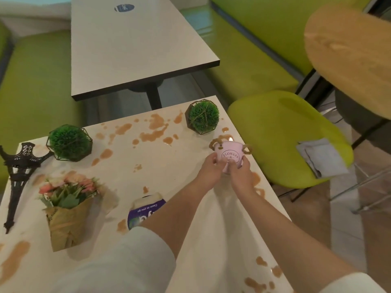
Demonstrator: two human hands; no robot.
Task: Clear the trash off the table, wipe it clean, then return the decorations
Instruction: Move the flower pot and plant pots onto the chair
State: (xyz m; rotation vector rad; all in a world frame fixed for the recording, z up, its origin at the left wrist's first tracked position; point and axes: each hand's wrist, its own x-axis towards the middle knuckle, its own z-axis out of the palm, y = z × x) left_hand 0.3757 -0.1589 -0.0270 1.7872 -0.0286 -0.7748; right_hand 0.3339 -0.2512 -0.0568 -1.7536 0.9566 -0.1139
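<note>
A small pink flower pot point(230, 155) with rope handles and "FLOWERS" printed on it is near the right edge of the white table point(169, 180). My left hand point(209, 169) and my right hand point(241, 173) both grip it from either side. Brown spill stains point(154, 132) spot the tabletop. Two green moss balls in wire frames point(69, 142) point(203, 117) stand at the back. A black Eiffel tower model point(18, 176) leans at the left. A paper-wrapped bouquet point(67, 206) lies beside it. A purple-labelled wipes pack point(146, 210) lies partly hidden under my left forearm.
A lime green chair point(275, 132) stands right of the table with a grey folded cloth point(321, 157) on its seat. A second white table point(131, 47) is behind, green benches point(36, 85) on both sides, and a round wooden table point(355, 51) at the far right.
</note>
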